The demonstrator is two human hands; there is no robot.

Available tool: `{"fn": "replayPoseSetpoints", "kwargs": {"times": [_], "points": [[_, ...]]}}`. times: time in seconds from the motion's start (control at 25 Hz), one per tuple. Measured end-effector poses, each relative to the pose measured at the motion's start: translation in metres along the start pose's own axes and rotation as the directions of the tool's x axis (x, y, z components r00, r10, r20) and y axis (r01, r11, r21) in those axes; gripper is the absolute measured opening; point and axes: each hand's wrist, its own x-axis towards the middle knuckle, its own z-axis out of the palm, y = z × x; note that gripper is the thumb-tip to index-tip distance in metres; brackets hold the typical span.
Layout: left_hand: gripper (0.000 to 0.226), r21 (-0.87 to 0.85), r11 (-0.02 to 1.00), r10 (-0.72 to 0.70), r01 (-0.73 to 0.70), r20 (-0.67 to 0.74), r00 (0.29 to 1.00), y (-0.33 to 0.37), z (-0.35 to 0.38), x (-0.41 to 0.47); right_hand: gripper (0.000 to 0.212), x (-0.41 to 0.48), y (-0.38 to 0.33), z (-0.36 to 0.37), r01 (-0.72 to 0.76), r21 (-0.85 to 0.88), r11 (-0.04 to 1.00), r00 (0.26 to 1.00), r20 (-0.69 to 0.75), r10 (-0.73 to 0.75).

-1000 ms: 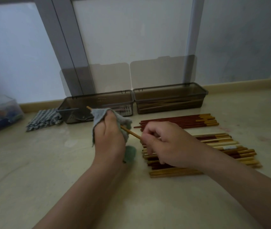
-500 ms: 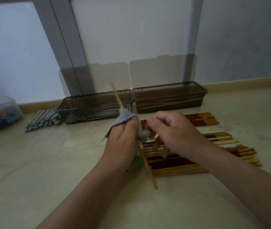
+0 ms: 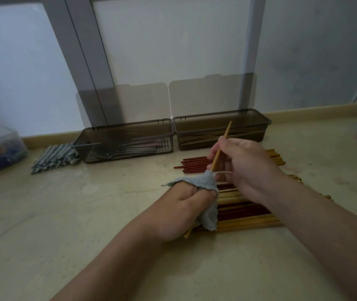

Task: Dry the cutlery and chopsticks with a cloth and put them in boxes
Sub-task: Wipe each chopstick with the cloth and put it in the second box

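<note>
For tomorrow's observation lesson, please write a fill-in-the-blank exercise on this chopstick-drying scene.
The left hand grips a grey ____ round a chopstick, which the right hand pinches.
The right box holds ____; the left box holds cutlery.
____ lids stand open.
Answers: cloth; chopsticks; two.

Dim, flat daylight through the frosted glass window panes [image 3: 168,40].
My forearms [image 3: 116,253] darken against the pale stone counter [image 3: 75,213], shadows soft beneath them; the grey window frame [image 3: 90,61] bows toward the edges, and my right hand [image 3: 244,164] blurs slightly around the thin wooden chopstick [image 3: 223,141].
</note>
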Motion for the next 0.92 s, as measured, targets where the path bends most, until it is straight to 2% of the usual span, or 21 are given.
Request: {"fn": "replayPoseSetpoints", "kwargs": {"times": [0.12,0.16,0.2,0.4,0.44,0.48,0.52,0.56,0.6,0.64,0.68,0.72,0.8,0.92], "points": [[0.028,-0.052,0.999,-0.002,0.002,0.005,1.0,-0.005,-0.003,0.001,0.023,-0.01,-0.002,0.003,-0.048,0.02,0.999,0.979,0.199,0.043],[0.028,-0.062,0.998,-0.004,0.004,0.005,1.0,-0.006,-0.004,0.001,0.02,-0.011,-0.003,0.003,-0.035,0.014,0.999,0.974,0.223,0.031],[0.029,-0.062,0.998,-0.009,0.01,0.006,1.0,-0.005,-0.005,0.001,0.018,-0.009,-0.003,0.002,-0.014,0.028,1.0,0.98,0.199,0.008],[0.034,-0.092,0.993,-0.075,0.075,-0.001,0.997,0.0,-0.001,-0.001,0.018,0.012,-0.015,-0.018,0.063,0.285,0.957,0.993,-0.112,-0.032],[0.033,-0.117,0.99,-0.081,0.08,-0.008,0.997,-0.003,-0.003,-0.001,0.018,0.013,-0.019,-0.021,0.118,0.258,0.959,0.986,-0.147,-0.082],[0.035,-0.144,0.986,-0.084,0.081,-0.02,0.996,-0.005,-0.004,0.0,0.02,0.013,-0.023,-0.024,0.207,0.114,0.972,0.967,-0.172,-0.186],[0.037,-0.163,0.983,-0.09,0.083,-0.038,0.995,-0.007,-0.005,0.0,0.023,0.015,-0.028,-0.026,0.321,-0.173,0.931,0.926,-0.151,-0.347],[0.038,-0.176,0.98,-0.099,0.088,-0.055,0.994,-0.007,-0.005,-0.001,0.025,0.02,-0.031,-0.026,0.412,-0.502,0.76,0.864,-0.049,-0.5],[0.035,-0.187,0.977,-0.11,0.098,-0.056,0.992,-0.006,-0.005,-0.001,0.029,0.027,-0.036,-0.024,0.448,-0.729,0.517,0.816,0.097,-0.57],[0.031,-0.194,0.975,-0.117,0.104,-0.059,0.991,-0.006,-0.005,-0.001,0.034,0.037,-0.04,-0.021,0.429,-0.845,0.319,0.811,0.204,-0.549],[0.027,-0.187,0.976,-0.122,0.108,-0.065,0.99,-0.007,-0.006,-0.001,0.038,0.051,-0.044,-0.018,0.391,-0.9,0.194,0.832,0.256,-0.491],[0.024,-0.183,0.978,-0.119,0.104,-0.072,0.99,-0.007,-0.006,0.0,0.042,0.064,-0.047,-0.016,0.357,-0.929,0.102,0.856,0.281,-0.434],[0.026,-0.193,0.978,-0.097,0.083,-0.063,0.993,-0.007,-0.007,-0.001,0.048,0.093,-0.048,-0.015,0.289,-0.957,0.004,0.902,0.271,-0.336],[0.025,-0.215,0.973,-0.093,0.078,-0.059,0.994,-0.009,-0.008,0.001,0.053,0.129,-0.04,-0.024,0.231,-0.973,0.017,0.955,0.224,-0.195]]}}
